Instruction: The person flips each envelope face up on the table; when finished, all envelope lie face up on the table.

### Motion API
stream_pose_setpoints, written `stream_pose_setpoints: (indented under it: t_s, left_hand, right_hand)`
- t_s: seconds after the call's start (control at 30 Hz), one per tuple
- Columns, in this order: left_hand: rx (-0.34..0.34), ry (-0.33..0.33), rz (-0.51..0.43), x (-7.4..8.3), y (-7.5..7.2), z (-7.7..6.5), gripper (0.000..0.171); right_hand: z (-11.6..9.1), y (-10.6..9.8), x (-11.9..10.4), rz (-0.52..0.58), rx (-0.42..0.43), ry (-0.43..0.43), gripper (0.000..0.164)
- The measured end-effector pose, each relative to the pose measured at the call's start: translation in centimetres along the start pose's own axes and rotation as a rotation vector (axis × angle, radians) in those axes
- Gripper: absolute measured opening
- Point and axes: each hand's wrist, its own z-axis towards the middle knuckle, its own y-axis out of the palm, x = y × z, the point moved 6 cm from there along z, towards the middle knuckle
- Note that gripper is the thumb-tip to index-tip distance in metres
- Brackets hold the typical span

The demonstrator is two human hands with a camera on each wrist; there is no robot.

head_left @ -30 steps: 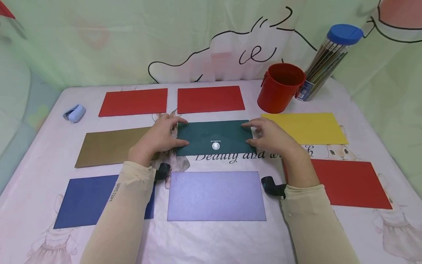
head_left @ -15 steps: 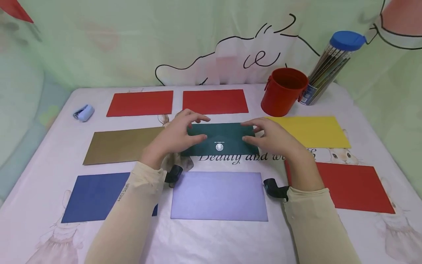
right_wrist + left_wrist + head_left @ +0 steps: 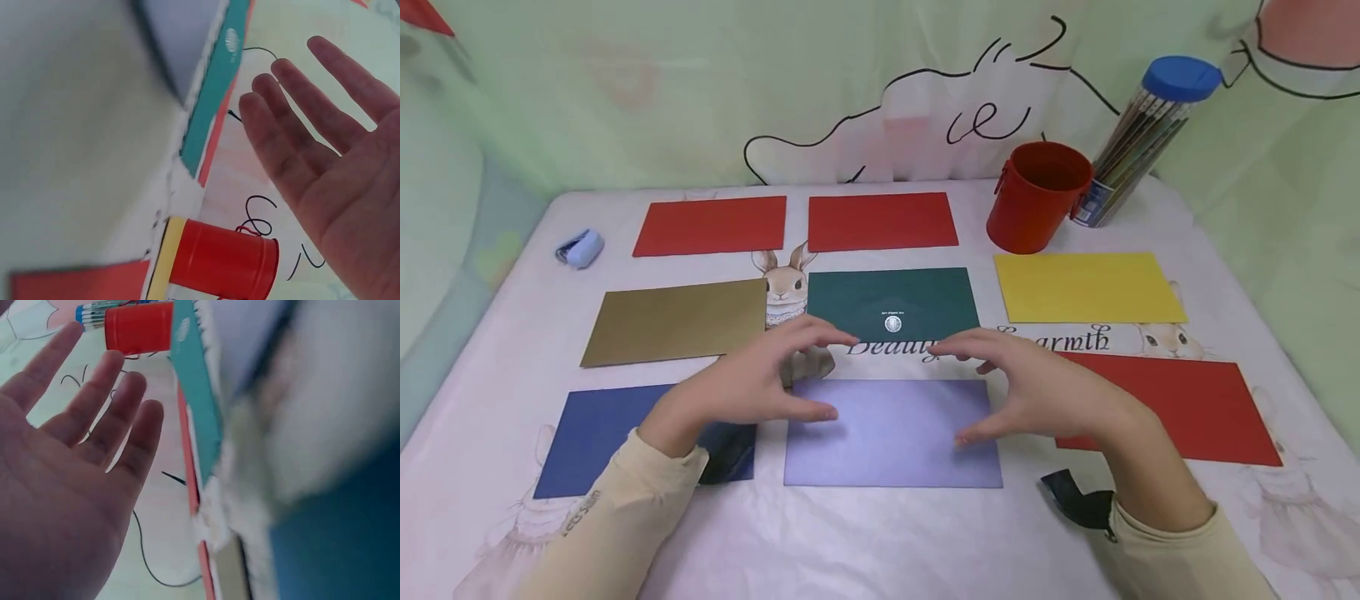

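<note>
A broad, white cloth-covered table [image 3: 887,542] bears a pale lilac, flat rectangular sheet [image 3: 895,462]; left of the lilac sheet lies a dark blue rectangular sheet [image 3: 598,433], right of it a red rectangular sheet [image 3: 1176,408], just beyond it a dark green rectangular sheet [image 3: 887,292]; the left hand [image 3: 745,379] hangs over the lilac sheet's left side, the right hand [image 3: 1048,383] over its right, both with thumb and fingers spread well apart, holding nothing; beyond the lilac sheet, to the right, stands a round red bucket [image 3: 1030,212].
</note>
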Motion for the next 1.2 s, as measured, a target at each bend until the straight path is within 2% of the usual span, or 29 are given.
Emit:
stream_pose_setpoints:
  t_s: [0.13,0.23,0.47,0.63,0.8,1.03,1.2]
  left_hand:
    - [-0.045,-0.039,0.008,-0.6,1.1,-2.3,0.085]
    - [-0.074,-0.064,-0.004,-1.3,1.7,-3.1,0.095]
    - [-0.124,-0.077,-0.053,-1.3,2.5,-3.4,0.114]
    - [-0.149,-0.095,0.027,-1.0,2.8,-4.0,0.122]
    - [-0.164,-0.112,0.101,-1.0,3.4,-4.1,0.126]
    - [-0.146,-0.109,0.167,-1.2,3.3,-3.8,0.124]
    - [-0.109,-0.113,0.167,-1.2,3.3,-3.9,0.123]
  right_hand:
    - [-0.9,0.8,0.7,-0.043,-0.004,0.028,0.087]
    - [-0.8,1.2,1.0,-0.094,-0.003,0.008,0.088]
    - [-0.3,1.8,1.5,-0.131,-0.039,-0.019,0.09]
    - [-0.4,2.0,1.8,-0.141,-0.051,-0.018,0.092]
    - [-0.5,2.3,1.8,-0.144,-0.06,-0.058,0.092]
    - [-0.7,2.8,2.1,-0.153,-0.067,-0.053,0.097]
    - [-1.1,3.0,2.4,-0.163,-0.087,-0.052,0.101]
